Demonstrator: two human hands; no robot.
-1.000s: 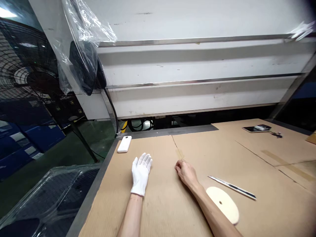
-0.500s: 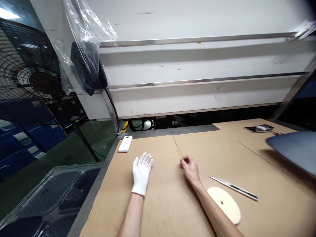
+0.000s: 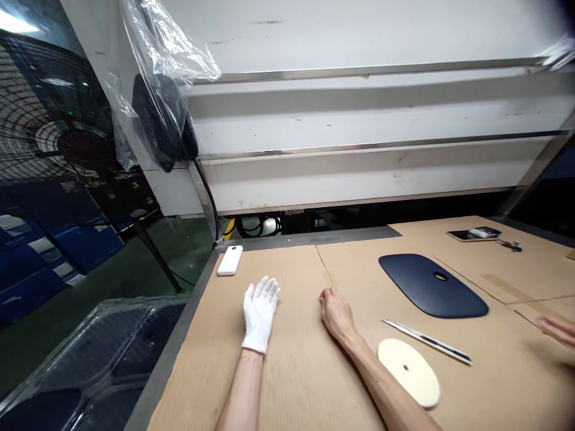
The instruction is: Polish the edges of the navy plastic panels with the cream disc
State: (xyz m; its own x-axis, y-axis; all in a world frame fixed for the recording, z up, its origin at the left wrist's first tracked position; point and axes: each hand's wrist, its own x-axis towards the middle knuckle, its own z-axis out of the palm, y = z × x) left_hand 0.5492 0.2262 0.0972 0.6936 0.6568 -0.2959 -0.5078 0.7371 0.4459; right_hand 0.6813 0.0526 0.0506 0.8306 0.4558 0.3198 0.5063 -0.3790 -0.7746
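My left hand [image 3: 260, 311], in a white glove, lies flat on the cardboard-covered table [image 3: 296, 371] with fingers spread and nothing in it. My right hand [image 3: 335, 312] is bare and rests on the cardboard a little to the right, fingers curled loosely, holding nothing. A dark blue oval panel [image 3: 431, 286] with a small hole lies flat on the table to the right of my right hand. Nearer me are a thin metal blade [image 3: 426, 341] and a cream round disc [image 3: 408, 371] beside my right forearm.
A white power bank [image 3: 230, 261] sits at the table's far left corner. A phone [image 3: 474, 234] lies at the far right. Another person's hand [image 3: 557, 330] shows at the right edge. A white machine housing [image 3: 359, 131] rises behind the table; a fan [image 3: 54, 143] and plastic trays [image 3: 90, 365] stand left.
The dark blue panel came in from the right and now lies flat on the table. Another person's hand is pulling back at the right edge. My right hand shifted slightly left.
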